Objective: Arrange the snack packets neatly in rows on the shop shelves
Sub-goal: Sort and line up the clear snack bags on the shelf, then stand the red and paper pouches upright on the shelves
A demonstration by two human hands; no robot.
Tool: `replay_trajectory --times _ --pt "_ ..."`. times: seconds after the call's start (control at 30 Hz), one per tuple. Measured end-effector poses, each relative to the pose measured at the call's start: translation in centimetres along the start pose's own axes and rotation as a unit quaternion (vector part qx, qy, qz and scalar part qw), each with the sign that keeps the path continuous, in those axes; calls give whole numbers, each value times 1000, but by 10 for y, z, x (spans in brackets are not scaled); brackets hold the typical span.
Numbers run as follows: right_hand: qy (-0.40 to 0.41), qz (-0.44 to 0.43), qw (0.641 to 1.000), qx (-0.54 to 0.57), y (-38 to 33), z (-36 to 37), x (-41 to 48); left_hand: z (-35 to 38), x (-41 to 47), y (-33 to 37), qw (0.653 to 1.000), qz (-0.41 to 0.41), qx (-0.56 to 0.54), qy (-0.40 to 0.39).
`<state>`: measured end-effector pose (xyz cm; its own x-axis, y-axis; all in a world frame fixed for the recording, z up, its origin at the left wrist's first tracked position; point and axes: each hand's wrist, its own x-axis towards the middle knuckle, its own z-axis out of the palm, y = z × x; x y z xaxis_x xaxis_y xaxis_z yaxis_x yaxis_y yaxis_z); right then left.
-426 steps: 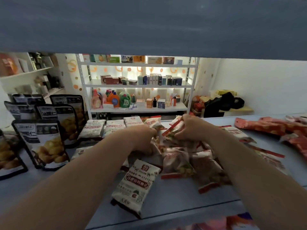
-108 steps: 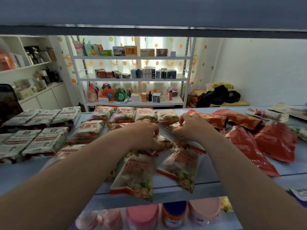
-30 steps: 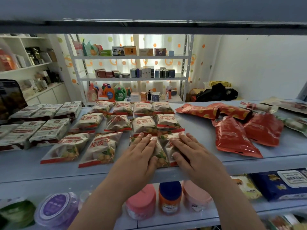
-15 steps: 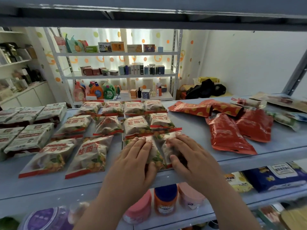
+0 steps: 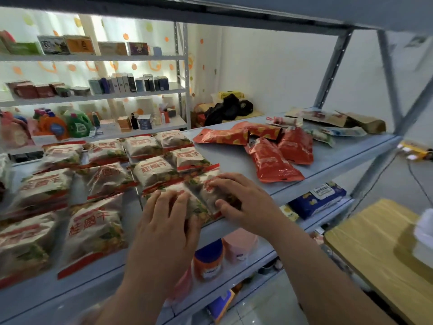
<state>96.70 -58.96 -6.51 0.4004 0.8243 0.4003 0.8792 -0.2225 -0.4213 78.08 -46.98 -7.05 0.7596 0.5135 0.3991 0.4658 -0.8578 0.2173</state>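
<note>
Nothing moved: left grip and right grip lie flat atop front packets.

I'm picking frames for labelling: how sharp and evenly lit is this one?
Head view: window light washes out the far shelves; the left packets are smeared by blur; the red packets show glare; the left hand and right hand are fairly sharp.

Both forearms reach forward from the lower frame, bare. Left hand palm down, fingers straight, close together, pressing flat. Right hand just beside it, palm down, fingers lightly spread and extended, thumb angled inward toward the left hand. Hands apart, not touching.
</note>
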Motion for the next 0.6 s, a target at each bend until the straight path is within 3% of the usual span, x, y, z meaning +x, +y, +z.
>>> replay_trajectory --times 0.3,0.47,0.6 --pt "-65 -17 997 -37 0 -15 5 -32 18 10 998 41 48 -13" --pt "-20 -39 998 -36 32 -59 34 -56 81 33 992 76 82 -66" --pt "8 -54 997 -49 80 -98 78 -41 148 56 993 55 34 -98"
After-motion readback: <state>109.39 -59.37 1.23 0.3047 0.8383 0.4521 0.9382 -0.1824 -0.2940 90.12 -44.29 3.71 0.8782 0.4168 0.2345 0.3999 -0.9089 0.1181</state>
